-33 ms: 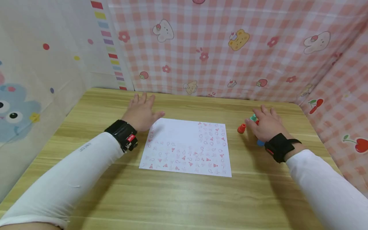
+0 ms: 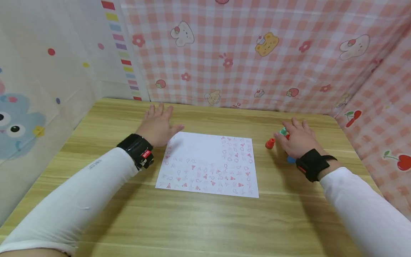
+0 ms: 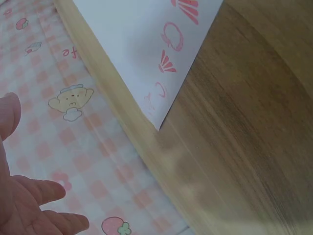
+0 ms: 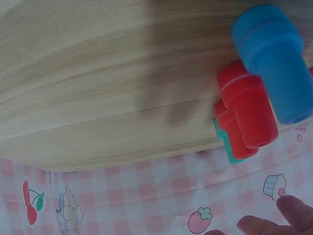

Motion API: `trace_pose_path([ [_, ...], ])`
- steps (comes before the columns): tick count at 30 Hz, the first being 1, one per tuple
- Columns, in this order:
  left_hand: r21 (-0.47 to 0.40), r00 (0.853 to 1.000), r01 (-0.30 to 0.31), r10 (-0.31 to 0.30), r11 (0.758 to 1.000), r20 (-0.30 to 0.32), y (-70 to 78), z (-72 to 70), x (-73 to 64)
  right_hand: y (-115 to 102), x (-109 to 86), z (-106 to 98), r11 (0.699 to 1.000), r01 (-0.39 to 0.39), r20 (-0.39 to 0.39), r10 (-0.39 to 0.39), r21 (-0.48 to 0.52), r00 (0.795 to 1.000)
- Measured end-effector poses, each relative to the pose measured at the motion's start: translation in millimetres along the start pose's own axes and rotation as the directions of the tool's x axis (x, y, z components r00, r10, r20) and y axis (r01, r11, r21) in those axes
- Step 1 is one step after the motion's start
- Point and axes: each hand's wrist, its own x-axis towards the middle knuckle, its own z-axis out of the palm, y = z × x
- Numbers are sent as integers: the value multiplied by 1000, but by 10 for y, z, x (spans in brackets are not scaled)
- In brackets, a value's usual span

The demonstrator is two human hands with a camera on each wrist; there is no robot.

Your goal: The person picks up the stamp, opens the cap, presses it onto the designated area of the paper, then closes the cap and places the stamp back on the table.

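Note:
On the table lies a sheet of white paper [image 2: 205, 146] covered in small red stamped prints, with a bare patch at its upper middle. My left hand [image 2: 156, 125] hovers by the paper's far left corner, fingers spread and holding nothing. To the right of the sheet, my right hand [image 2: 298, 139] is over a group of small stamps, its fingers loosely extended and gripping none. A red stamp [image 2: 270, 143] stands left of the thumb; a green stamp [image 2: 283, 131] and a blue stamp [image 2: 291, 159] are partly hidden by the hand. The right wrist view shows further red stamps [image 4: 248, 110] standing behind the blue one.
The wooden table [image 2: 205, 225] ends at a pink checked cloth [image 2: 199, 67] along the back and right. A pale curtain with a blue cartoon figure [image 2: 19, 125] hangs on the left. Both wrists carry black straps.

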Motion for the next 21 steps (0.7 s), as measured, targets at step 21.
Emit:
trace_pose_path([
  [21, -84, 998, -37, 32, 996, -57, 65, 57, -33, 187, -235, -245, 993, -53, -1, 53, -107, 999],
])
